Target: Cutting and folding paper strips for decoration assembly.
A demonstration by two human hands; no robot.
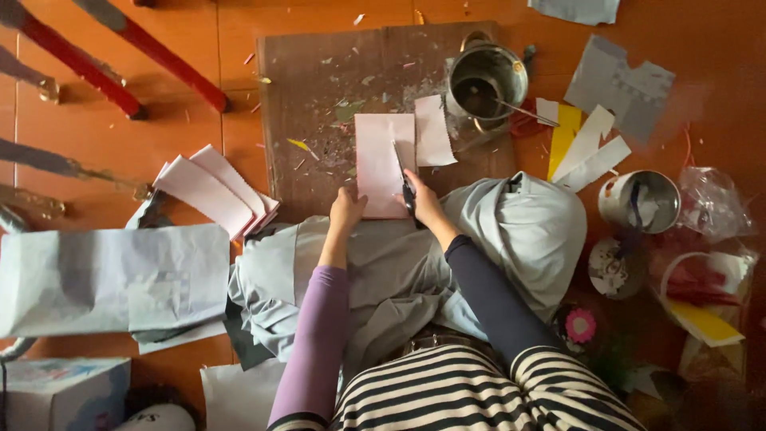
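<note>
A pale pink sheet of paper (381,160) lies on a brown cardboard board (319,88) on the floor. My left hand (346,209) grips its lower left corner. My right hand (423,201) holds a pair of scissors (404,177) whose blades point up into the sheet's right side. A narrow white strip of paper (433,132) lies just right of the pink sheet. Grey cloth (527,223) covers my lap and knees below the sheet.
A metal pot (487,76) with a utensil stands at the board's far right. Pink sheets (211,191) are stacked to the left, above large grey paper (112,275). White and yellow strips (582,144), a tin (638,199), plastic bags and red chair legs (120,48) surround me.
</note>
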